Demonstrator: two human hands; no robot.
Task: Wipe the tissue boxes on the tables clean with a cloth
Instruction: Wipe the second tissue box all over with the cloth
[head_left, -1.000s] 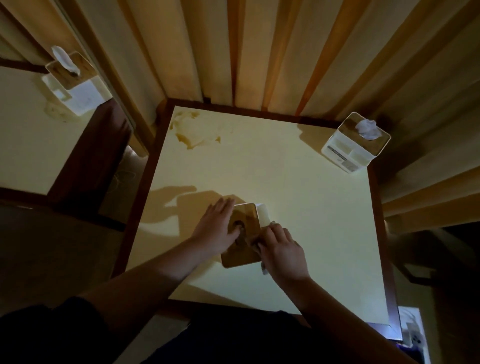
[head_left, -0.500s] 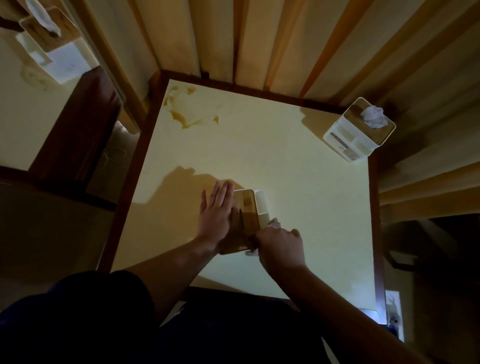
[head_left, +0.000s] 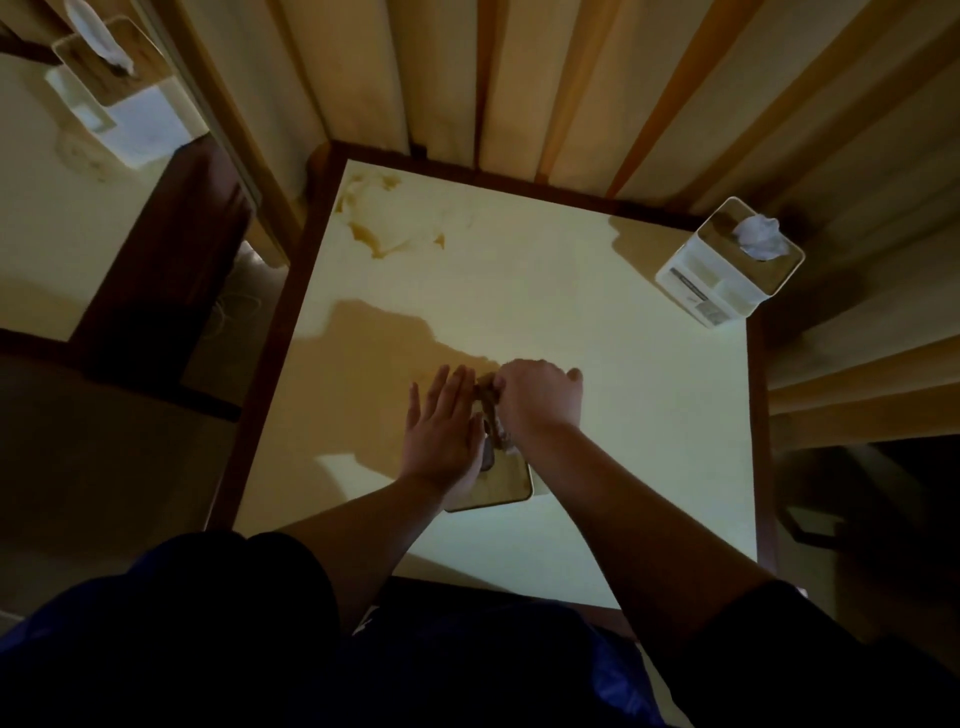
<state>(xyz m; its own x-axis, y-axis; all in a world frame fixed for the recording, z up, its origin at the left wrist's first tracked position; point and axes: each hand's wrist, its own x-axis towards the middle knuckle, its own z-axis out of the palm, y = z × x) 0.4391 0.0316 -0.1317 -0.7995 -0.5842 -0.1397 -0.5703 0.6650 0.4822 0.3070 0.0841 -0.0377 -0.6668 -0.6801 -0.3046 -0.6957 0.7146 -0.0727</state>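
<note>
A tissue box with a wooden lid (head_left: 506, 483) stands near the front middle of the cream table (head_left: 623, 415), mostly hidden under my hands. My left hand (head_left: 444, 431) lies flat against its left side with straight fingers. My right hand (head_left: 540, 402) is curled over the box's far end, gripping a cloth (head_left: 491, 410) of which only a crumpled bit shows between the hands. A second white tissue box (head_left: 727, 265) with a tissue sticking out stands at the table's far right corner. A third tissue box (head_left: 117, 98) sits on the neighbouring table at the upper left.
A brown stain (head_left: 384, 228) marks the table's far left corner. A slatted wooden wall (head_left: 545, 78) rises directly behind the table. A dark gap separates this table from the left table (head_left: 47, 234). Dark furniture stands at the right.
My right hand has slid with the cloth from the box's near end to its far end. My left hand stays flat on the left side. The camera has tilted lower.
</note>
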